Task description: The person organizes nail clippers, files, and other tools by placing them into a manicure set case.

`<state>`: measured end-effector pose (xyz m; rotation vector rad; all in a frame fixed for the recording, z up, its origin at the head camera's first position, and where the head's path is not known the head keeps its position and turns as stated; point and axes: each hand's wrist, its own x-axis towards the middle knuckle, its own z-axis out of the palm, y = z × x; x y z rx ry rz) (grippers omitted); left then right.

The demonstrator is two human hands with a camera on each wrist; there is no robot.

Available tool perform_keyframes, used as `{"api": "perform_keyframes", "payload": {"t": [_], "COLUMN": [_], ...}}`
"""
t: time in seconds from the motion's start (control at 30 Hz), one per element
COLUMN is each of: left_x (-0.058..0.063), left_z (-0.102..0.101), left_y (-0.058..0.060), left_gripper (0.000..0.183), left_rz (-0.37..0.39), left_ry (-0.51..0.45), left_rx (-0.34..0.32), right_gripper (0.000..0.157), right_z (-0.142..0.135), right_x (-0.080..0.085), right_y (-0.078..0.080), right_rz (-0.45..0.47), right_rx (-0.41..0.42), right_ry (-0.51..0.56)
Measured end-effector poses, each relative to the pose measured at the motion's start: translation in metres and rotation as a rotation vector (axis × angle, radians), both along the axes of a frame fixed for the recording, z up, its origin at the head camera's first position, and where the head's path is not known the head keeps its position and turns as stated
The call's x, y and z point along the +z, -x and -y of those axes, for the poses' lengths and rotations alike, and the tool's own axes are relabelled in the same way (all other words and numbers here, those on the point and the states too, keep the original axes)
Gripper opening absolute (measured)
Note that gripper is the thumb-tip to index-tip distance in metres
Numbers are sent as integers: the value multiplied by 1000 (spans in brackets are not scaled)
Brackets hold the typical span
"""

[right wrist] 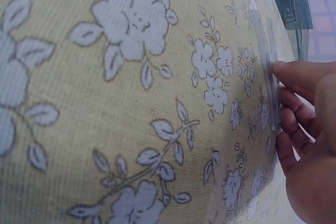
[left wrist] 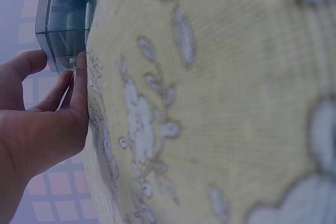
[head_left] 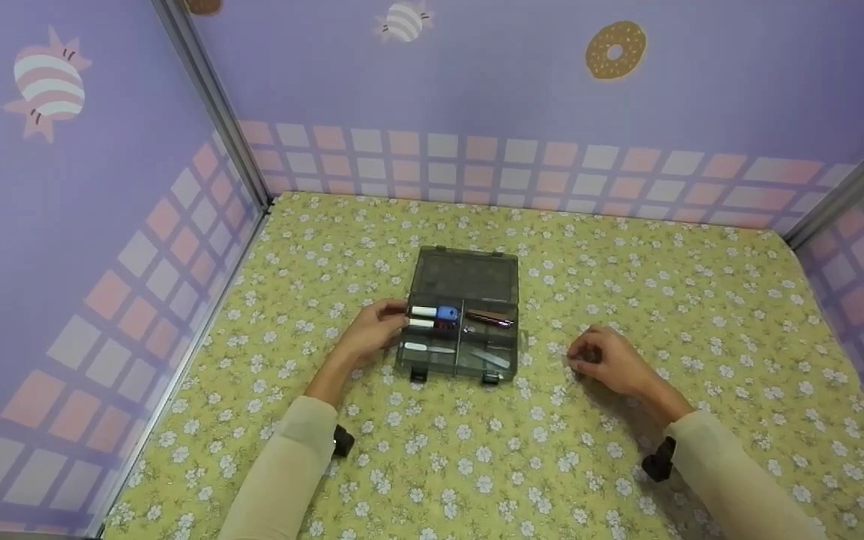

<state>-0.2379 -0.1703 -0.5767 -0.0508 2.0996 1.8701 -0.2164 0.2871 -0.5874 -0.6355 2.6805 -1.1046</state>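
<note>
A dark see-through plastic organizer box (head_left: 516,360) lies on the cloth, its lid (head_left: 466,274) folded back. My left hand (head_left: 373,330) grips the box's left side; in the left wrist view its thumb (left wrist: 35,60) is at the upper edge, fingers lower down. Inside are a white-capped blue item (head_left: 447,314), a white-capped dark red item (head_left: 445,325), a shiny brown-red slim item (head_left: 490,319), a white-handled slim tool (head_left: 417,347) and a flat pale strip (head_left: 493,359). Right of the box, my right hand (head_left: 612,362) pinches a thin clear strip (right wrist: 271,85) close over the cloth.
A yellow floral cloth (head_left: 432,465) covers the table. Purple panels with a checked border (head_left: 507,97) stand behind and on both sides. Two latches (head_left: 418,375) stick out from the box's front edge.
</note>
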Motion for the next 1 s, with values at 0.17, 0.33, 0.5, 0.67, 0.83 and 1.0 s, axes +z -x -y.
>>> {"api": "perform_keyframes", "payload": {"t": [0.17,0.33,0.5,0.67,0.83,1.0], "left_x": [1,0,-3,-4,-2,0], "left_z": [-1,0,2,3,2,1], "left_y": [-1,-2,-1,-1,-1,1], "left_gripper": [44,44,45,48,48,47], "left_rz": [-18,-3,3,-1,3,-3], "left_ry": [19,16,13,30,19,34], "left_rx": [-4,-3,-9,-13,-9,-10], "right_gripper": [7,8,9,4,4,5], "right_z": [0,0,-1,-1,1,4], "right_x": [0,-2,-2,2,9,17], "right_y": [-2,-3,-3,-1,2,7], "right_rz": [-4,2,12,16,46,44], "right_rx": [1,20,23,41,44,16], "right_ry": [8,38,40,-1,1,26]}}
